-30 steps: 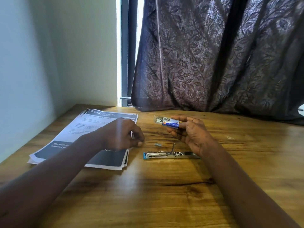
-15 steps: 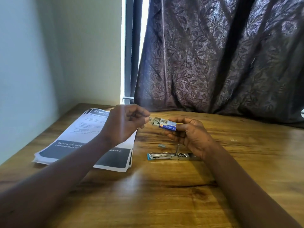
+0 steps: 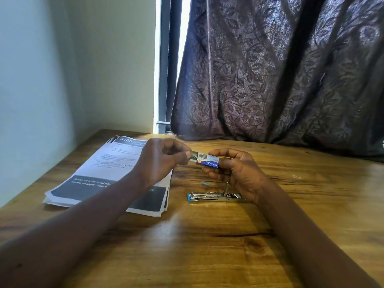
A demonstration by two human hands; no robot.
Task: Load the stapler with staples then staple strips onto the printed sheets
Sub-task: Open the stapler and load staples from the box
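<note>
My left hand (image 3: 162, 163) has come up off the table (image 3: 207, 250), where it lay a second ago by the right edge of the printed sheets (image 3: 97, 169), and now meets the staple box (image 3: 207, 161) in the air. Thumb and forefinger are pinched together at the box's open left end. Whether they grip the inner tray or a strip of staples, I cannot tell.

My right hand (image 3: 236, 173) has hardly shifted. Its fingers are curled round the blue right end of the box, thumb on the near side, holding it level above the table.

The stapler (image 3: 214, 197) lies on the wood just near of my right hand, opened out flat, its blue tip pointing left and its shiny metal end partly hidden under my wrist. A small grey piece (image 3: 205, 183), perhaps a short run of staples, lies on the table between the box and the stapler.

The sheets sit in a loose stack at the left, under my left forearm. A dark leaf-patterned curtain (image 3: 270, 80) hangs along the far edge.
</note>
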